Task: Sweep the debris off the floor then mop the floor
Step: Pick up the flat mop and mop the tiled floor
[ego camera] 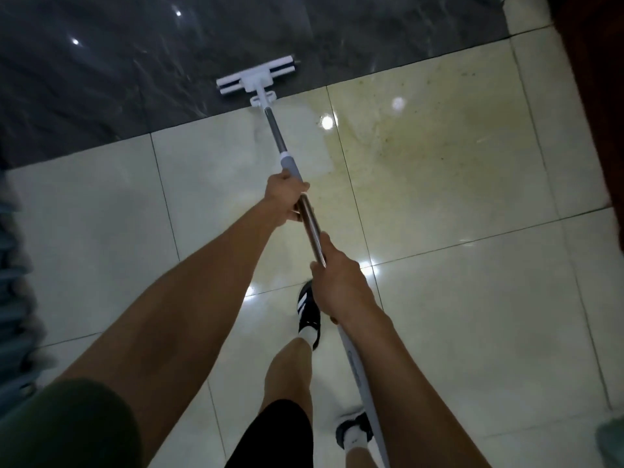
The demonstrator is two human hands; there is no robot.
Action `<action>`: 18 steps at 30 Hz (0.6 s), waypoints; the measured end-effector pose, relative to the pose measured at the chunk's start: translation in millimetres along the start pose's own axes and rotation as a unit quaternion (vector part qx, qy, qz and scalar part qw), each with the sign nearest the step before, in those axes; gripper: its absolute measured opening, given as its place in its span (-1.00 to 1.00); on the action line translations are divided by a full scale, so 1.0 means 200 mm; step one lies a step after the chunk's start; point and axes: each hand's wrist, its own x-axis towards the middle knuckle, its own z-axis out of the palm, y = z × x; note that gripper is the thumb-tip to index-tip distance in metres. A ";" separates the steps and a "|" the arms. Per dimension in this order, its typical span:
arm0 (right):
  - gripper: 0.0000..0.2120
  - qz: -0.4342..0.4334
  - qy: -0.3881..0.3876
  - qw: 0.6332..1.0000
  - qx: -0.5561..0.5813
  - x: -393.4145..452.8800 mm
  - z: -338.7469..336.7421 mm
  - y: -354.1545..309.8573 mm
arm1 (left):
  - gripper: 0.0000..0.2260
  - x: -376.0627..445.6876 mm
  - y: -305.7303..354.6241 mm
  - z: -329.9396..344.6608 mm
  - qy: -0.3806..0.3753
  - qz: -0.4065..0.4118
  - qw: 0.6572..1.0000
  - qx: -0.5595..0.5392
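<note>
Two hands grip one mop handle: the left hand is wrapped round the grey sleeve further down the shaft, the right hand closed round the metal section nearer the body. The sponge mop head sits flat on the dark marble slab, just past its seam with the pale floor tiles. A yellowish stained patch lies to the right of the cleaned strip. The glossy tiles look wet, so the black shoe stepping forward may slip, and the stain could be missed.
</note>
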 end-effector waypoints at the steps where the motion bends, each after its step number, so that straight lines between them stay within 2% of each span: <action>1: -0.45 -0.002 0.002 1.000 -0.005 0.07 -0.01 -0.06 | -0.69 0.05 0.07 -0.02 -0.001 0.002 1.000 0.005; 5: -0.45 -0.013 0.002 1.000 -0.003 0.23 -0.05 -0.19 | -0.68 0.20 0.25 -0.08 -0.006 0.002 1.000 0.025; 8: -0.45 0.000 -0.005 0.999 0.033 0.21 -0.08 -0.15 | -0.70 0.19 0.25 -0.03 -0.015 0.000 0.999 0.039; 12: -0.45 0.007 -0.014 0.998 0.065 0.10 -0.09 0.03 | -0.76 0.10 0.13 0.09 -0.025 -0.008 0.998 0.060; 18: -0.46 0.018 0.005 0.996 0.090 -0.17 0.01 0.40 | -0.69 -0.15 -0.16 0.29 -0.048 -0.013 0.994 0.102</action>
